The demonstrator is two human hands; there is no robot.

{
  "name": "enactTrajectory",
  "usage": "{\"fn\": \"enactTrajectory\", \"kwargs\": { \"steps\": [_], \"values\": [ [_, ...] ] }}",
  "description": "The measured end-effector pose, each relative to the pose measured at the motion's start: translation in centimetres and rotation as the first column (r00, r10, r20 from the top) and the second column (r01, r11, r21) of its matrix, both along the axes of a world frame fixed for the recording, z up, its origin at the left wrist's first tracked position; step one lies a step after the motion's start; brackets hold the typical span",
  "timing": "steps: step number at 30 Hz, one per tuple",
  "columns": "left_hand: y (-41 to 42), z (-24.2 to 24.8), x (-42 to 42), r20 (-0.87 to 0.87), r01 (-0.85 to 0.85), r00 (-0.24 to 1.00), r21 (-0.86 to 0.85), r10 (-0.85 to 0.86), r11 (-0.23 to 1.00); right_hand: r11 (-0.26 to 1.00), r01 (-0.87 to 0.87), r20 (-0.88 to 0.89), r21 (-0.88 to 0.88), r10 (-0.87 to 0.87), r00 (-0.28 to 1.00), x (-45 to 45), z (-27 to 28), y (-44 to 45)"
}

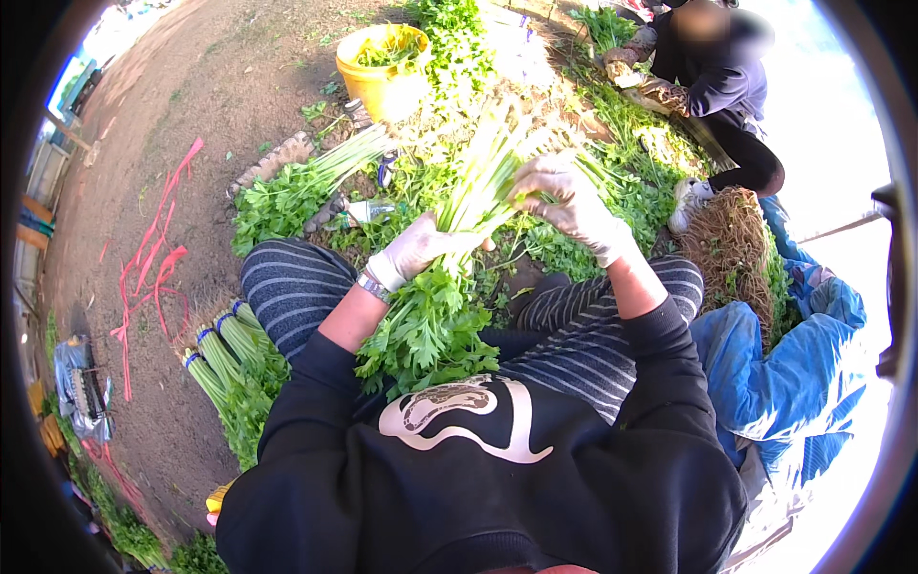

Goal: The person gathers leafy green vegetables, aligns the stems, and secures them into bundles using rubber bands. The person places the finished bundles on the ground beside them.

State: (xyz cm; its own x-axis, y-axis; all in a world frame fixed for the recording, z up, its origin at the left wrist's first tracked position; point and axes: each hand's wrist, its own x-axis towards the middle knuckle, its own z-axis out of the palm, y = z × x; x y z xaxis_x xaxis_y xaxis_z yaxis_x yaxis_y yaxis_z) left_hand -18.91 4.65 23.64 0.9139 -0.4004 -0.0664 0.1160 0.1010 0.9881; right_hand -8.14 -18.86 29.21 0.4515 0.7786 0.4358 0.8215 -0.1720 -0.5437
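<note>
My left hand [423, 247], in a thin whitish glove, is closed around the stalks of a leafy green bunch that looks like celery [466, 215]. The leaves hang down towards my lap and the pale stalk ends point away from me. My right hand [559, 197], gloved alike, is at the right side of the bunch with fingers bent by the stalks; whether it grips a stalk is unclear. Another loose bunch [308, 186] lies on the ground ahead to the left. Bunches tied with blue bands [226, 351] lie beside my left knee.
A yellow bucket [380, 72] holding green trimmings stands ahead. Red ribbons [154, 269] lie on the soil at left. A co-worker [717, 86] in gloves sits at the upper right, handling greens. A rooted pile of plants [728, 251] and blue fabric [782, 359] lie at right.
</note>
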Motion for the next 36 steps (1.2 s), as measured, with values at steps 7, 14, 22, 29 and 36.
{"fn": "enactTrajectory", "kwargs": {
  "steps": [7, 14, 22, 29, 36],
  "values": [
    [0.0, 1.2, -0.2, -0.022, 0.027, 0.999, 0.022, -0.027, 0.999, 0.93, 0.283, 0.388, -0.232, -0.178, 0.904, -0.2, 0.2, 0.3],
    [0.5, -0.4, -0.1, 0.094, -0.003, 0.996, 0.031, 0.0, 1.0, 0.934, 0.343, -0.306, -0.096, -0.356, 0.883, 0.5, 1.7, -0.5],
    [0.7, -0.4, 0.0, -0.083, 0.07, 0.994, -0.063, -0.075, 0.996, 0.999, -0.044, -0.208, -0.026, 0.037, 0.977, -0.2, 0.4, -0.4],
    [1.0, -0.2, -0.1, 0.059, 0.088, 0.994, -0.01, -0.087, 0.996, 0.955, 0.178, -0.429, 0.239, -0.06, 0.901, -0.9, 0.2, 0.1],
    [0.9, 0.7, -0.7, -0.004, 0.1, 0.995, -0.005, -0.1, 0.995, 0.959, 0.161, -0.275, 0.233, -0.094, 0.957, -0.1, 2.1, -0.8]
  ]
}}
